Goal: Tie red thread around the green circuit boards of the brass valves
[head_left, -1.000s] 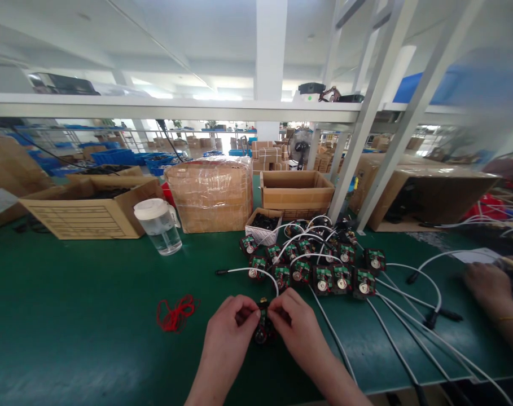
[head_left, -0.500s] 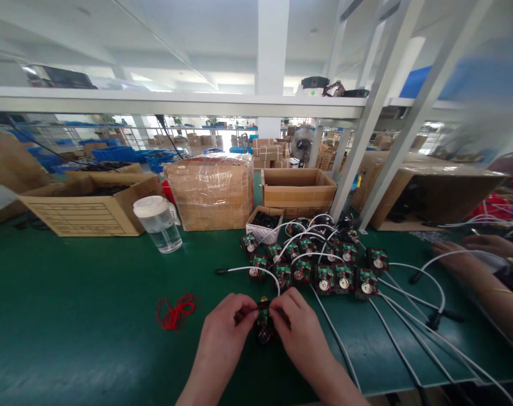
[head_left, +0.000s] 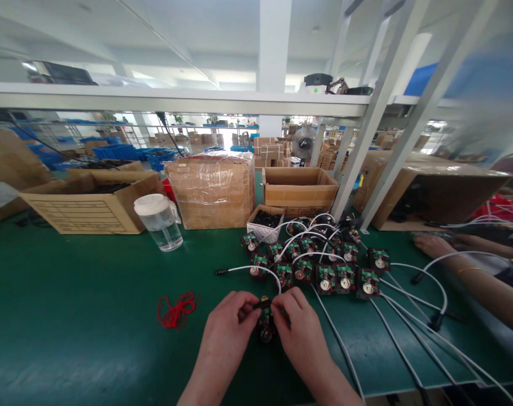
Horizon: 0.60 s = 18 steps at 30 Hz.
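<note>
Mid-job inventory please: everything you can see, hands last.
Strip: 1, black, between the hands
Module: 1, green-black, by strip
Other modules: over ten, green-black, right of centre
Cables: several, white, among modules
Cord: 1 bundle, red, left
Jug: 1, clear, white-lidded, left rear
Cardboard boxes: several, brown, rear
Basket: 1, white, rear centre
Shelf: 1, white, overhead
Fan: 1, grey, background
Bins: several, blue, background
Table: 1, green, underneath
Co-worker's arms: 2, bare, right
Left hand: 1, bare, pinching strip
Right hand: 1, bare, pinching strip

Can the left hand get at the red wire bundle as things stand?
Probably yes: nothing visible stands between the left hand and the red wire bundle, though that hand pinches a black strip.
</note>
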Available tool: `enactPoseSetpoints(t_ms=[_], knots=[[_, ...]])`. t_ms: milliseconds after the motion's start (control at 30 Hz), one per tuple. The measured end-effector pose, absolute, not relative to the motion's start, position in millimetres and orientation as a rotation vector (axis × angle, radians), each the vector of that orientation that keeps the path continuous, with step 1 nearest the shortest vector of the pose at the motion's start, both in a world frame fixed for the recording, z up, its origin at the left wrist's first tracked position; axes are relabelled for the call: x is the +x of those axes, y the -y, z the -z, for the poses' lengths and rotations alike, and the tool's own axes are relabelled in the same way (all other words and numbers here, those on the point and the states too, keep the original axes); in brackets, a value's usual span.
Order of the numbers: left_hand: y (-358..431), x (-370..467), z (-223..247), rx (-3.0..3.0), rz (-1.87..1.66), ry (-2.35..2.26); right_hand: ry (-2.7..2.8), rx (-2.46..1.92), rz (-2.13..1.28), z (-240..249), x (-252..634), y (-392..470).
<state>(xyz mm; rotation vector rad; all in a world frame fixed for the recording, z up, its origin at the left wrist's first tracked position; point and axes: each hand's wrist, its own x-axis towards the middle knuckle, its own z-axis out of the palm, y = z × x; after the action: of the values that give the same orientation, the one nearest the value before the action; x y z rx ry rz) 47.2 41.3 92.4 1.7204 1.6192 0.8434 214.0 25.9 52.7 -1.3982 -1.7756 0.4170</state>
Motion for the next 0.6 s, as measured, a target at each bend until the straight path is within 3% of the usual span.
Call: enactPoseSetpoints(t_ms=[600], knots=[[-36,45,-85,1.632,-0.919,-1.563,1.479,-1.334,-0.750,-47,217,-34]])
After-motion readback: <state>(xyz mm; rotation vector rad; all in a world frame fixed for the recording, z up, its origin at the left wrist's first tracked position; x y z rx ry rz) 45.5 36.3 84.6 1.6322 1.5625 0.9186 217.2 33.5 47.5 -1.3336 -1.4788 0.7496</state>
